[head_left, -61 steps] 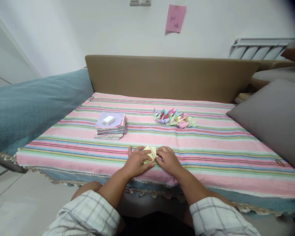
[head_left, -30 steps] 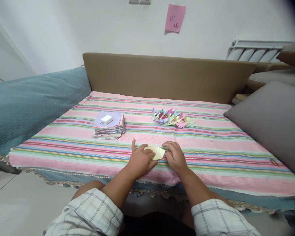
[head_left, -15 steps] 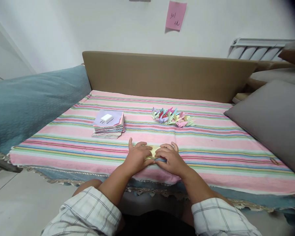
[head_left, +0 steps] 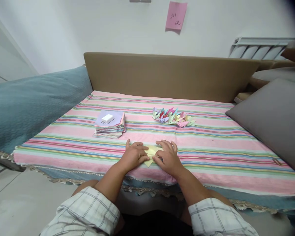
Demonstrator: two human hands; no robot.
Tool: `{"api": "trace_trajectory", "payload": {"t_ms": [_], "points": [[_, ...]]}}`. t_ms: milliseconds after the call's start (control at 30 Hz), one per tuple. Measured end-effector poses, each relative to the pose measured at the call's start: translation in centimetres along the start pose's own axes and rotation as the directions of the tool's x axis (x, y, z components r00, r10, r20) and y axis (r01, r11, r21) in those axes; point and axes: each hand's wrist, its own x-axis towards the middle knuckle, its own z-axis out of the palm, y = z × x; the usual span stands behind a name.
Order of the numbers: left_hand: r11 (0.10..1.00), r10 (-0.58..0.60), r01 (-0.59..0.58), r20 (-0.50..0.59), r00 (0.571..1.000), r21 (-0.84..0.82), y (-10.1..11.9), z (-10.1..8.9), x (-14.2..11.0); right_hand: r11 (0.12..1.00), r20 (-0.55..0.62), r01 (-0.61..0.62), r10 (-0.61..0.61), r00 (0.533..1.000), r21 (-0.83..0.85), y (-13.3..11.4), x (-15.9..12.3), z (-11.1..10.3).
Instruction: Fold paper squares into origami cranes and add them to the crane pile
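A pale yellow sheet of origami paper (head_left: 151, 149) lies on the striped cloth, partly folded, with a pointed flap toward me. My left hand (head_left: 133, 156) grips its left side, thumb and fingers curled at the edge. On the opposite side my right hand (head_left: 169, 158) holds the paper, its thumb near the middle crease. Both hands cover the sheet's ends. Beyond them sits a cluster of small folded paper cranes (head_left: 173, 118) in several colours. To the left is a stack of coloured paper squares (head_left: 110, 129), with a white plug charger (head_left: 108, 118) on its lavender top sheet.
The pink striped cloth (head_left: 206, 137) covers the sofa seat. A brown backrest (head_left: 162, 75) runs along the back, a blue-covered armrest (head_left: 44, 95) stands left, and a grey cushion (head_left: 272, 114) leans at right. A pink note (head_left: 176, 15) hangs on the wall.
My hands have moved slightly apart, my left hand shifting left. More of the yellow paper shows, and its pointed flap now lies down toward me. The cranes and stack stay put.
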Motion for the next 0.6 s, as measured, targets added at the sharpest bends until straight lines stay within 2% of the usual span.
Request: {"api": "trace_trajectory", "payload": {"t_ms": [267, 600], "points": [[1.000, 0.022, -0.020, -0.101, 0.995, 0.024, 0.8, 0.1, 0.0, 0.995, 0.057, -0.067, 0.064, 0.996, 0.068, 0.3, 0.1, 0.4], [0.999, 0.041, -0.038, -0.106, 0.994, 0.029, 0.8, 0.2, 0.0, 0.970, 0.163, -0.106, 0.072, 0.984, 0.217, 1.3, 0.0, 0.2]]}}
